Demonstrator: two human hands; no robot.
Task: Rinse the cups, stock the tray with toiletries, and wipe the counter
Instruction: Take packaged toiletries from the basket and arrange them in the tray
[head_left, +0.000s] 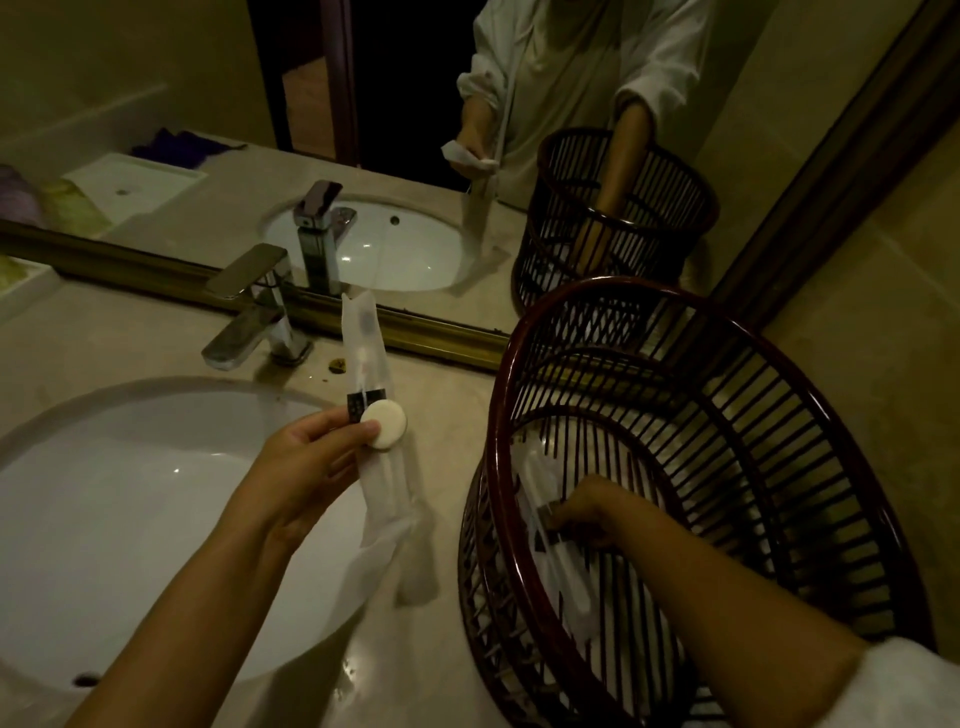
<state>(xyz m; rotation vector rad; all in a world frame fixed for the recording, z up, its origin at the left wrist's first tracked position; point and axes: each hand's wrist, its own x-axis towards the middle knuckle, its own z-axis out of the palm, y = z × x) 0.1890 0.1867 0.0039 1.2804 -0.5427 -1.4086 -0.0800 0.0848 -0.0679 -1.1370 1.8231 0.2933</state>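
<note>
My left hand (317, 457) is raised over the right edge of the sink and holds a long wrapped toothbrush packet (363, 374) upright, with a small round white soap (384, 423) pinched under the thumb. My right hand (584, 512) reaches down inside a dark red slatted basket (524, 415) on the counter, its fingers closed on another wrapped toothbrush packet (550, 525) lying on the basket floor. The room is dim.
The white oval sink (130, 493) fills the lower left, with a chrome faucet (254, 312) behind it. A gold-framed mirror (431, 338) runs along the back of the beige counter (441, 395). A white tray (21, 291) sits at the far left. Crumbs (337, 365) lie near the faucet.
</note>
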